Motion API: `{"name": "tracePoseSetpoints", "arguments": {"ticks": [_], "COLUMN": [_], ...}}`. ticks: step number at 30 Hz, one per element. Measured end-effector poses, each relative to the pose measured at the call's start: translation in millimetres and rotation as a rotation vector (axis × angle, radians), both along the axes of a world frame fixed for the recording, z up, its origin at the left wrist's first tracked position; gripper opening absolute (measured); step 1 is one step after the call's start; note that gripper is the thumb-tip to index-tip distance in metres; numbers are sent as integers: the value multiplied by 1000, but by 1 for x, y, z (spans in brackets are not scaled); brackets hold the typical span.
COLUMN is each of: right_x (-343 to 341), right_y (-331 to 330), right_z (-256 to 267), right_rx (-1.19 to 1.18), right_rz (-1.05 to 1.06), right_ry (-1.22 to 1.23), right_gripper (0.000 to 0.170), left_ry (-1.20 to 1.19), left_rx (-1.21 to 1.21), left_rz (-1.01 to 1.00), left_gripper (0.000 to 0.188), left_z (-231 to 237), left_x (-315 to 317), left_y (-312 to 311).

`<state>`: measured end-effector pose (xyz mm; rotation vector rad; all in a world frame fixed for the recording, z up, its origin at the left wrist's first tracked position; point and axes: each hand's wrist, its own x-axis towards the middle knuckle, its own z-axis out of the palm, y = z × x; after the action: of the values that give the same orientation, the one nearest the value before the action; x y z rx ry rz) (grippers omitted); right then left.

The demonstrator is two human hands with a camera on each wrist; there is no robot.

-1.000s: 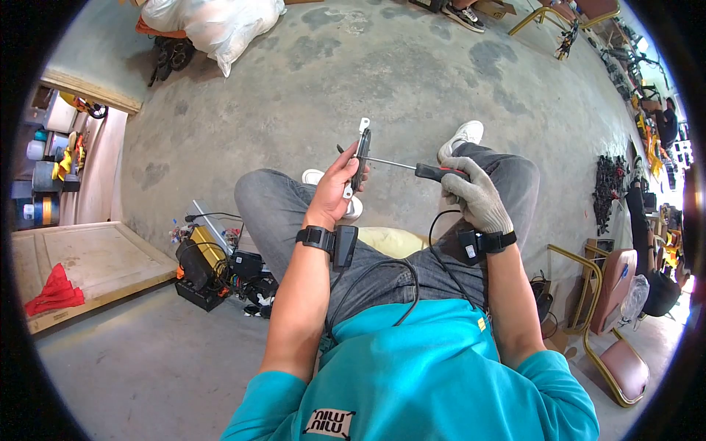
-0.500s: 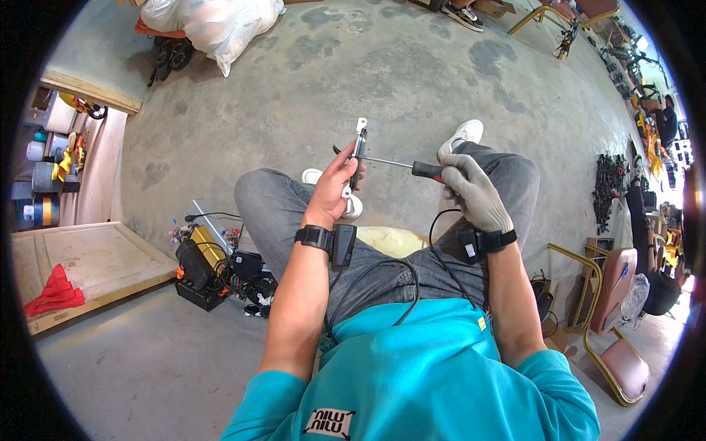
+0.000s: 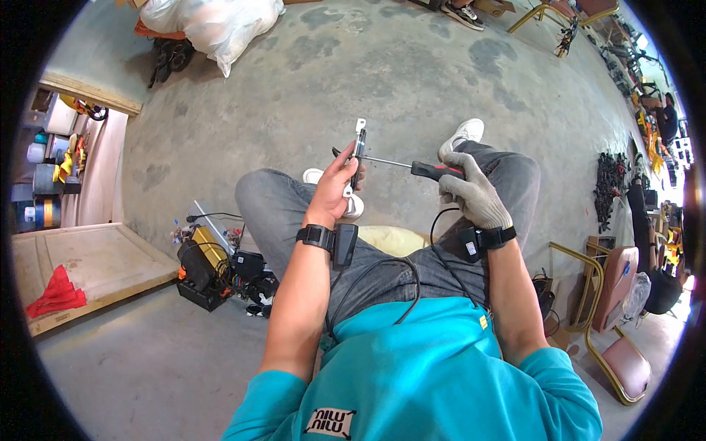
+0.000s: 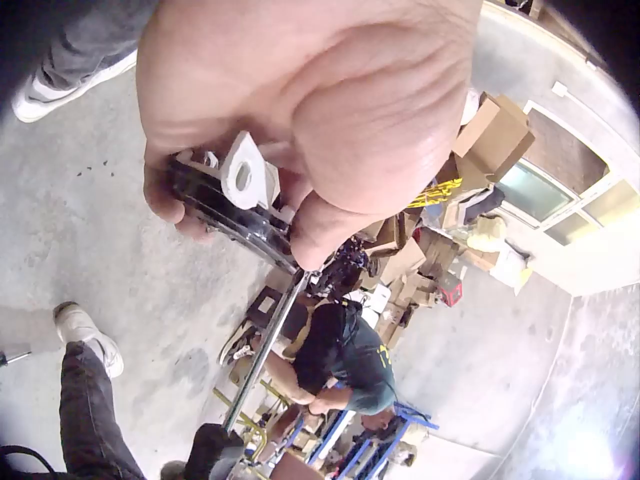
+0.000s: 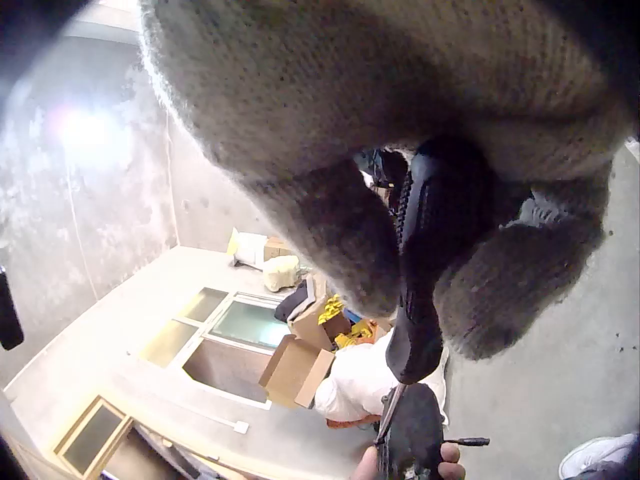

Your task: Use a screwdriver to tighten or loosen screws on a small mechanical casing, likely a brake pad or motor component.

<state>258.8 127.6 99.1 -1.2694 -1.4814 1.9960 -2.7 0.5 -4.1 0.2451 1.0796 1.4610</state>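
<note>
My bare left hand (image 3: 332, 192) holds a slim black part (image 3: 361, 141) upright, with white metal tabs at both ends. In the left wrist view one tab (image 4: 243, 175) shows its round hole beside the palm. A short black rod (image 5: 466, 441) sticks out from the part's side. My gloved right hand (image 3: 479, 197) grips a screwdriver (image 3: 428, 170) by its black and red handle. The metal shank (image 4: 262, 358) runs level to the part, its tip right at the side near my left thumb. From the right wrist, gloved fingers (image 5: 510, 290) lie around the handle.
Electronics and cables (image 3: 209, 268) lie on the floor at my left, near a wooden board (image 3: 103, 257) bearing a red cloth (image 3: 56, 291). A chair (image 3: 616, 294) stands at my right. White bags (image 3: 213, 29) lie ahead. Cables run from both wrists across my lap.
The screwdriver handle has rolled in my right fingers, which have shifted their hold on it. Both the screwdriver and the black part have moved very slightly to the left.
</note>
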Motion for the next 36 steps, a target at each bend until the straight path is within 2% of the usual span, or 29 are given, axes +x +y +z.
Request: {"name": "tracePoseSetpoints", "arguments": {"ticks": [3, 5, 6, 8, 12, 14, 15, 17, 21, 23, 24, 26, 30, 32, 33, 35, 36], "right_x": [2, 4, 2, -4, -1, 1, 0, -3, 2, 4, 3, -1, -1, 2, 1, -4, -3], "right_y": [5, 10, 7, -1, 6, 12, 9, 0, 7, 13, 11, 2, 5, 12, 9, 0, 0], "right_z": [1, 1, 0, -1, 1, -3, -4, -7, -13, -11, -12, -14, -7, -13, -15, -19, -20], "right_rx": [86, -162, -161, 28, 118, -124, -124, 34, 141, -144, -144, 83, 136, -149, -149, 29, 29], "right_rz": [71, 67, 67, -21, 63, 82, 82, -14, 40, 106, 106, 10, 51, 48, 48, -64, -64], "right_ry": [-47, -117, -117, -1, -81, -128, -127, -45, -90, -123, -123, -74, -118, -97, -97, 29, 28], "right_gripper": [49, 50, 50, 52, 52, 54, 54, 53, 53, 54, 54, 53, 54, 56, 56, 42, 42], "left_ry": [5, 1, 2, 3, 11, 11, 11, 10, 20, 38, 38, 53, 41, 54, 54, 57, 56], "left_rx": [11, 4, 5, -5, -9, 4, 4, -39, -47, -44, -45, -32, -48, -50, -50, -45, -45], "left_rz": [9, 4, 5, 2, 13, 1, 1, 28, 35, 19, 19, 13, 13, -2, -2, 10, 10], "left_gripper": [50, 50, 50, 50, 50, 50, 50, 51, 51, 51, 51, 50, 50, 50, 50, 50, 50], "left_z": [-2, -3, -3, -2, -3, -3, -1, 3, 3, 3, 1, -3, -4, -3, -4, -6, -6], "left_x": [-1, -1, -1, -1, -2, -2, -1, 2, 2, 2, 1, -1, -1, 0, -1, -2, -1], "left_y": [1, 2, 2, 2, 2, 1, 2, 2, 2, 2, 2, 1, 2, 2, 2, 2, 2]}}
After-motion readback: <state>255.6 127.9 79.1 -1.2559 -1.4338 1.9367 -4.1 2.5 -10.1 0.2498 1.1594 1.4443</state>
